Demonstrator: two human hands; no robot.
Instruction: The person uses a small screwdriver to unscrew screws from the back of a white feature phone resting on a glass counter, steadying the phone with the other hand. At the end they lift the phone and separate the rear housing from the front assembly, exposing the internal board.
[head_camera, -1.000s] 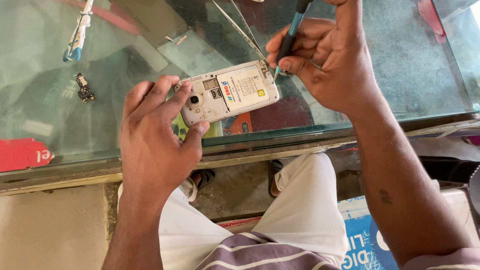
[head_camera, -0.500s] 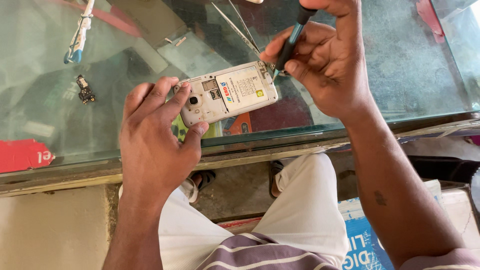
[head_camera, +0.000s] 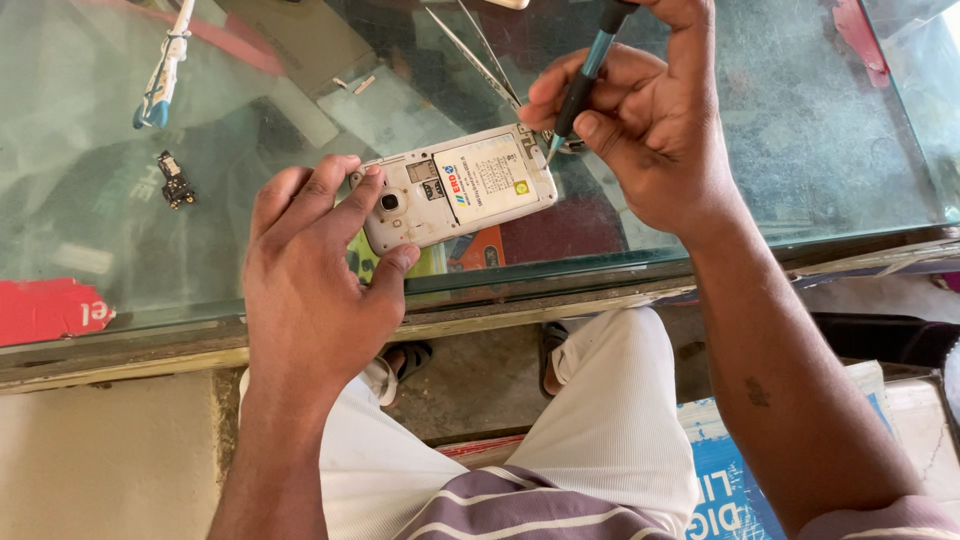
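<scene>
A white phone (head_camera: 455, 190) with its back cover off lies on the glass counter top (head_camera: 800, 150), battery label up. My left hand (head_camera: 315, 280) grips its left end, thumb under the edge and fingers by the camera. My right hand (head_camera: 640, 130) holds a blue and black screwdriver (head_camera: 582, 85) upright, with the tip at the phone's upper right corner. A pair of metal tweezers (head_camera: 480, 55) lies just behind the phone.
A small circuit part (head_camera: 177, 182) and a white and blue tool (head_camera: 160, 75) lie on the glass at the left. A red card (head_camera: 50, 310) sits at the counter's left front edge. Below are my knees in white trousers and a blue box (head_camera: 725, 480).
My right hand and the screwdriver shifted slightly up, the tip staying at the phone's corner. My left hand and the phone have hardly moved.
</scene>
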